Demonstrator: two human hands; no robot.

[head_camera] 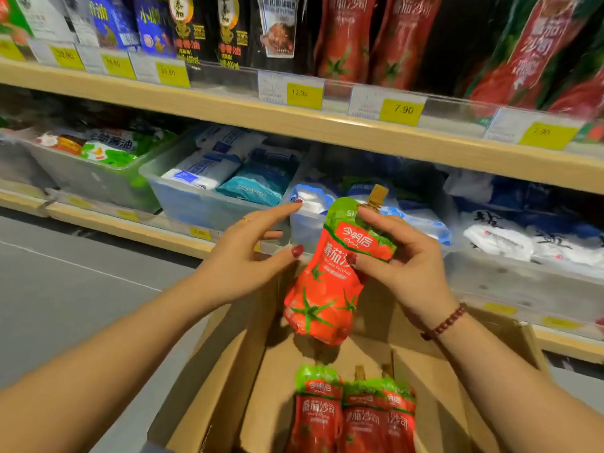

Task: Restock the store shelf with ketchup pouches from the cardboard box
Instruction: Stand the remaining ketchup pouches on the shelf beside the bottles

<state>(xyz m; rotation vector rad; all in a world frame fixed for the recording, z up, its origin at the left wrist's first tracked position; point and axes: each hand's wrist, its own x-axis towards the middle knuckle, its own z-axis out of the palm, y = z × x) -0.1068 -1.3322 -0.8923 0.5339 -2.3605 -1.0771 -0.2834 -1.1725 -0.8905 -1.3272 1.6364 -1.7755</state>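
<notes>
Your right hand (pixel 402 266) pinches the ketchup pouch (pixel 327 289) by its green upper part, thumb on the printed face, the other fingers curled behind it and over its top edge. Your left hand (pixel 248 253) is relaxed, fingers straight, holding nothing. Its thumb tip lies just beside the pouch's left edge; contact cannot be confirmed. The pouch hangs down from your right fingers, long axis near upright and slightly tilted: spout cap (pixel 378 194) above the fingertips and to the right, sealed base below and to the left. Directly below the base, the cardboard box (pixel 228 371) holds three more pouches (pixel 353 416). Above and beyond your fingers, the shelf (pixel 327 125) carries matching red pouches (pixel 343 44); the right hand is nearer to them.
</notes>
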